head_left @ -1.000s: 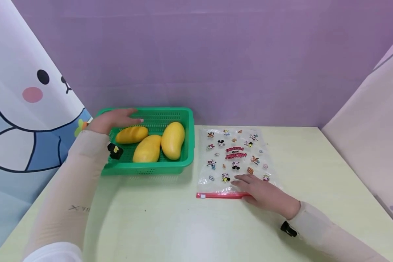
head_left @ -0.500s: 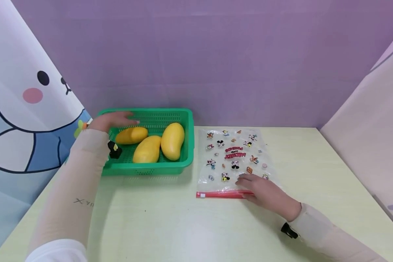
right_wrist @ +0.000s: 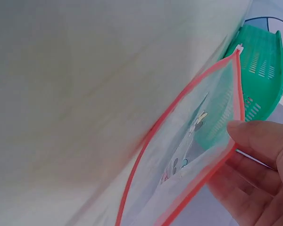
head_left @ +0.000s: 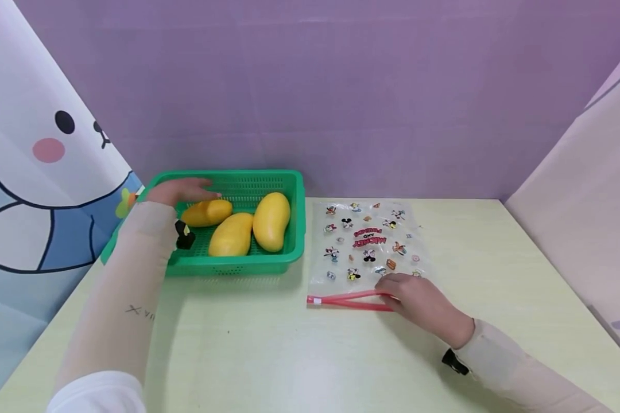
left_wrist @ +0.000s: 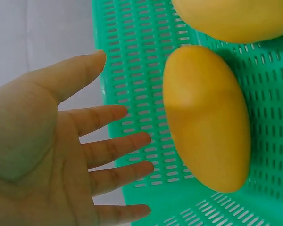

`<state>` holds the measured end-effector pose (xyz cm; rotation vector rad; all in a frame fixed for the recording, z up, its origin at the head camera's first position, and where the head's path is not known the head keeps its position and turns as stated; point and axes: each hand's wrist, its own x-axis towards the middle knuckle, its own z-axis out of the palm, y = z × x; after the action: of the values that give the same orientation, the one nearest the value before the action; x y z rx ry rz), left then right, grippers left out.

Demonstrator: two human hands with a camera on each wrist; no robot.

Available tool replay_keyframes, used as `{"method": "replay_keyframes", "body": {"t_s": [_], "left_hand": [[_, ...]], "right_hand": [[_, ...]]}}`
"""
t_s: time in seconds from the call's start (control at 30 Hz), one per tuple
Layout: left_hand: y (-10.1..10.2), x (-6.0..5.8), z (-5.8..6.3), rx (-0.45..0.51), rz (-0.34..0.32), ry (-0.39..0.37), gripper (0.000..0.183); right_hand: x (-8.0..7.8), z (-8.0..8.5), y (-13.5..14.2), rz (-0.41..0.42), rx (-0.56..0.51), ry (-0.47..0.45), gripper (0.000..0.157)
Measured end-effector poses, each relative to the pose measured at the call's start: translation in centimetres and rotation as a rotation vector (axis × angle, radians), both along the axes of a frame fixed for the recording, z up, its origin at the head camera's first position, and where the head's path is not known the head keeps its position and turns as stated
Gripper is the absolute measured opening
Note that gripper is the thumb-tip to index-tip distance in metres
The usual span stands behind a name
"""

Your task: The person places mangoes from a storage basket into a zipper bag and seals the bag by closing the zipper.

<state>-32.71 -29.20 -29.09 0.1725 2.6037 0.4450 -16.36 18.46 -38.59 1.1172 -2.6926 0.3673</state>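
Purple backing (head_left: 310, 97) stands behind the far side of our pale table (head_left: 268, 355). Far and left sits a green basket (head_left: 232, 267). Just to its right lies our clear bag (head_left: 364, 248), with its mouth on the near side. Three yellow mangoes (head_left: 271, 222) are in the basket. Our left hand (left_wrist: 47, 146) is at the basket's left side, beside the leftmost mango (left_wrist: 207, 117); its fingers are spread and hold nothing. Our right hand (head_left: 421, 301) pinches one of the bag's red edges (head_left: 361, 306) between thumb and fingers, and the two edges gap apart. We think we are opening the bag now. Next, we guess, we need to keep the mouth wide and grip a mango.

Bag words (head_left: 371, 240) say "MICKEY AND FRIENDS", upside down, with little cartoon pictures (head_left: 353, 274) around. Our left sleeve (head_left: 108, 330) has an X and marks we can't read. Smallest is the white slider (head_left: 317, 300), on the zip's left end.
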Motion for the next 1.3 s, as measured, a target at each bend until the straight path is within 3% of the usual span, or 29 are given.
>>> {"method": "replay_keyframes", "body": {"t_s": [0.5,0.83,1.0,1.3], "left_hand": [[-0.7,0.0,-1.0,0.019,0.069,-0.036,0.084],[-0.6,-0.1,-1.5,0.011,0.095,-0.032,0.080],[-1.0,-0.8,-2.0,-0.021,0.060,-0.051,0.081],[-2.0,-0.6,-2.4,-0.037,-0.034,-0.023,0.081]], "right_hand": [[-0.1,1.0,-0.3,-0.055,-0.054,0.201,0.017],[-0.3,1.7,-0.2,-0.076,-0.075,0.260,0.015],[-0.3,1.8,-0.3,-0.064,-0.097,0.268,0.016],[-0.1,2.1,-0.4,-0.070,-0.082,0.233,0.015]]}}
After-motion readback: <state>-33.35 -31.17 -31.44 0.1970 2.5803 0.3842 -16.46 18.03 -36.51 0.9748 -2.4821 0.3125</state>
